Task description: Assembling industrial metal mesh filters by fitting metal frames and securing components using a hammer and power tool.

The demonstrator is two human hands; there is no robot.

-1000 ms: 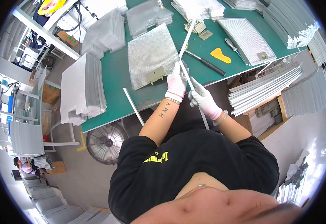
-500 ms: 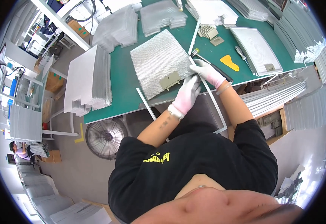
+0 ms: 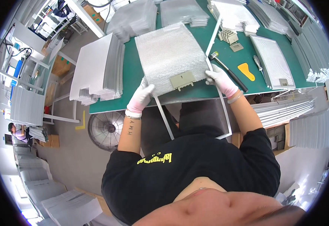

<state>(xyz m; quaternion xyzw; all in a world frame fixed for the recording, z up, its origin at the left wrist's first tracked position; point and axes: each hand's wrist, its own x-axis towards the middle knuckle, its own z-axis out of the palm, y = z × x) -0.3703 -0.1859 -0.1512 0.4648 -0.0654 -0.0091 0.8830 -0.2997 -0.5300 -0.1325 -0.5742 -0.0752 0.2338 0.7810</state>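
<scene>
The person wears a black top and white gloves, standing at the near edge of a green table (image 3: pixel 134 81). All positions below are given relative to the mesh sheet (image 3: pixel 170 56), which lies flat on the table directly in front of the person.

Nearest: a thin metal frame (image 3: pixel 224 109) hangs off the table edge toward the person, its rails running under the sheet's near edge and up along its right side.

Left hand (image 3: pixel 141 97): at the sheet's near-left corner, fingers curled closed over the sheet edge and the frame rail beneath.

Right hand (image 3: pixel 220 78): at the sheet's near-right corner, fingers bent and pressed down on the corner where sheet meets frame; whether it pinches or only presses cannot be told.

A beige plastic latch (image 3: pixel 182 80) sits on the sheet's near edge, between the two hands.

Just right of the sheet: a hammer (image 3: pixel 226 69), then a yellow scraper (image 3: pixel 246 71), then a finished framed panel (image 3: pixel 271 60).

Left of the sheet: a tall stack of sheets (image 3: pixel 98 69). Beyond its far edge: more mesh stacks (image 3: pixel 181 9).

Below the table's left end, on the floor: a fan (image 3: pixel 106 129).
</scene>
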